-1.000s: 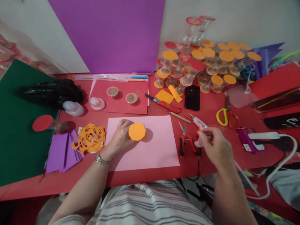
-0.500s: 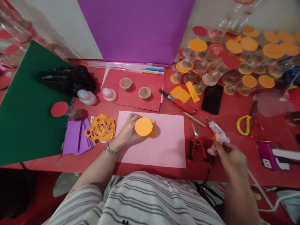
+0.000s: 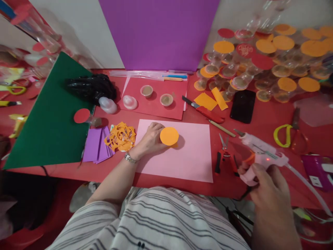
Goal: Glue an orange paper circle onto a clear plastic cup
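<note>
My left hand [image 3: 151,140] is closed around a piece topped by a round orange paper disc [image 3: 169,136], above a pink sheet [image 3: 192,156]. Most of what lies under the disc is hidden, though an orange edge shows below it. In my right hand [image 3: 270,184] is a pale pink hot glue gun [image 3: 262,152], raised over the table's right side. A red light glows on its body, and its nozzle points to the upper left. Red-handled snips [image 3: 225,156] lie blades apart between the pink sheet and the gun.
Orange paper cut-outs [image 3: 122,136] and purple cards [image 3: 92,144] lie left of the sheet. Behind it are small cups [image 3: 166,100] and a utility knife [image 3: 205,111]. A black phone [image 3: 242,106], scissors [image 3: 295,130] and clustered clear plastic pieces with orange discs [image 3: 287,84] fill the right.
My right hand has gripped the glue gun more fully and lifted it off the table toward me. The left hand keeps its hold on the disc-topped piece. The view has shifted left.
</note>
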